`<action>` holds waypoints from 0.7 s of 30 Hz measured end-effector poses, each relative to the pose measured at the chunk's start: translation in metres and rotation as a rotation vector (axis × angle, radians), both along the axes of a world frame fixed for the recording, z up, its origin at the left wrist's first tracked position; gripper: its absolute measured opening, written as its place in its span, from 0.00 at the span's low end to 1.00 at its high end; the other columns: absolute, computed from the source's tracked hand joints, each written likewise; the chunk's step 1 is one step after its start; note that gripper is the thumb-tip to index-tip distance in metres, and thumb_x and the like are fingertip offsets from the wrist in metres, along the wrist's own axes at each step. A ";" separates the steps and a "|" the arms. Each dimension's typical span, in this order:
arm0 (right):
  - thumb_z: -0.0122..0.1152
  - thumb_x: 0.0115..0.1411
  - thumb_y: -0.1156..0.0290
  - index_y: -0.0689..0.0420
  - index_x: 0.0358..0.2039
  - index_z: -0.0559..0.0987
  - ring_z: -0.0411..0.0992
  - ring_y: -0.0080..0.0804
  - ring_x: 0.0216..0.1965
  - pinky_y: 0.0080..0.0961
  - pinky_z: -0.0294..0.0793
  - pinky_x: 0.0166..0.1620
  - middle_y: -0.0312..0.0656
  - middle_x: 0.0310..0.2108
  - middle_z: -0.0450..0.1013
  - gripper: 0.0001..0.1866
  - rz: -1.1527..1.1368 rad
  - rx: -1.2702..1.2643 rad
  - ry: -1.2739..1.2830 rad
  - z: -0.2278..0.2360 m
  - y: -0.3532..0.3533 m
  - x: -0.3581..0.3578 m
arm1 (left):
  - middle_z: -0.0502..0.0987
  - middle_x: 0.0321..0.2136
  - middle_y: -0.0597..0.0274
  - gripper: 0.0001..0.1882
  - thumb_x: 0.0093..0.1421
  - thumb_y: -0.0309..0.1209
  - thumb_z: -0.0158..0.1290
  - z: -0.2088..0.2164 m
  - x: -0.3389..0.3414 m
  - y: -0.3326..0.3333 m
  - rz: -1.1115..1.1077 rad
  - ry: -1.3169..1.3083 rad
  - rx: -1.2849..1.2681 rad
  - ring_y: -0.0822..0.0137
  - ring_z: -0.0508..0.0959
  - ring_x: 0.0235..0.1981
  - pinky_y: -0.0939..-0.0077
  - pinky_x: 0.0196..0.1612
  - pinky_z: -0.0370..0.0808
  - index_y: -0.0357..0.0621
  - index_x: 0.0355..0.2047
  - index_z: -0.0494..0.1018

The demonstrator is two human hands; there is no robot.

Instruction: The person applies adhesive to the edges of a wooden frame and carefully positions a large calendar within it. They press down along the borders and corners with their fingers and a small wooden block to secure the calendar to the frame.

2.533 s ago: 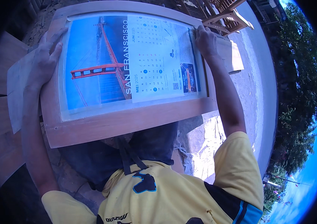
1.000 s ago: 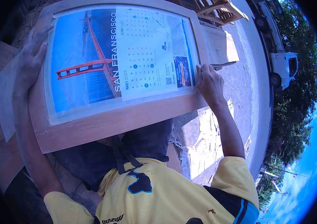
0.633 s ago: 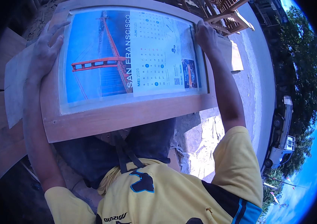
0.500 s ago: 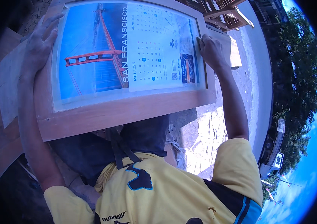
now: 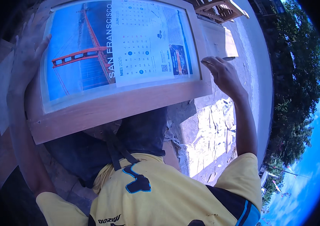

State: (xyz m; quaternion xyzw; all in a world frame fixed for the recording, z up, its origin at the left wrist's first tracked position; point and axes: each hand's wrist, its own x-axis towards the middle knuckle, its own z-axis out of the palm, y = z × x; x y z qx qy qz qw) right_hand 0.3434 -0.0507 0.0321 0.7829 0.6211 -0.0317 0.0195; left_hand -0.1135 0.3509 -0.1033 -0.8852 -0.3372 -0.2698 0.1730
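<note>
A wooden panel with a raised border (image 5: 130,100) lies across the space above my lap, tilted slightly. Set within its border is a calendar sheet (image 5: 148,41) with a red bridge picture on blue, and a pale, translucent strip runs along its near edge. My left hand (image 5: 28,60) rests on the panel's left border, fingers stretched out and thumb apart. Just off the right border is my right hand (image 5: 226,75), its thumb and fingers pinched together. Whatever sits in that pinch is too small to make out.
Slatted wooden furniture (image 5: 224,9) stands at the far right, with a flat board (image 5: 218,37) below it. A crumpled pale sheet (image 5: 212,132) covers the sunlit ground. Wooden boards (image 5: 2,139) lie at the left. Beyond the road (image 5: 259,75) grow trees (image 5: 299,75).
My right hand has come off the panel's inner right edge, moving outward and nearer. My left hand still lies on the left border. In the picture, the panel has shifted left.
</note>
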 end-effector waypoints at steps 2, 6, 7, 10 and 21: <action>0.61 0.69 0.70 0.56 0.47 0.82 0.81 0.45 0.40 0.42 0.82 0.47 0.45 0.43 0.78 0.09 -0.073 -0.145 -0.076 0.002 -0.015 0.011 | 0.57 0.75 0.48 0.35 0.69 0.54 0.53 0.060 0.066 -0.106 -0.240 0.015 -0.462 0.48 0.56 0.76 0.44 0.79 0.41 0.61 0.73 0.63; 0.64 0.64 0.74 0.51 0.45 0.84 0.80 0.37 0.42 0.38 0.81 0.53 0.41 0.40 0.74 0.10 0.224 -0.258 -0.294 0.002 -0.011 0.013 | 0.58 0.75 0.57 0.38 0.62 0.42 0.60 0.084 0.078 -0.244 -0.460 0.274 -0.681 0.51 0.54 0.77 0.43 0.78 0.49 0.65 0.73 0.63; 0.64 0.64 0.74 0.51 0.45 0.84 0.80 0.37 0.42 0.38 0.81 0.53 0.41 0.40 0.74 0.10 0.227 -0.260 -0.294 0.004 -0.013 0.011 | 0.59 0.75 0.57 0.38 0.61 0.39 0.61 0.068 0.082 -0.258 -0.488 0.283 -0.719 0.51 0.55 0.77 0.43 0.78 0.51 0.64 0.72 0.64; 0.65 0.61 0.75 0.50 0.45 0.84 0.79 0.32 0.46 0.38 0.79 0.57 0.40 0.41 0.76 0.12 0.444 -0.371 -0.325 0.015 -0.018 0.007 | 0.62 0.73 0.59 0.34 0.63 0.30 0.55 0.047 0.083 -0.267 -0.377 0.271 -0.447 0.50 0.60 0.75 0.46 0.76 0.59 0.60 0.71 0.67; 0.62 0.66 0.69 0.55 0.38 0.82 0.80 0.45 0.36 0.42 0.79 0.39 0.43 0.36 0.75 0.05 -0.126 0.028 -0.083 -0.019 -0.036 -0.030 | 0.65 0.72 0.63 0.29 0.66 0.30 0.51 0.057 0.087 -0.268 -0.387 0.219 -0.477 0.48 0.63 0.73 0.50 0.75 0.62 0.55 0.69 0.70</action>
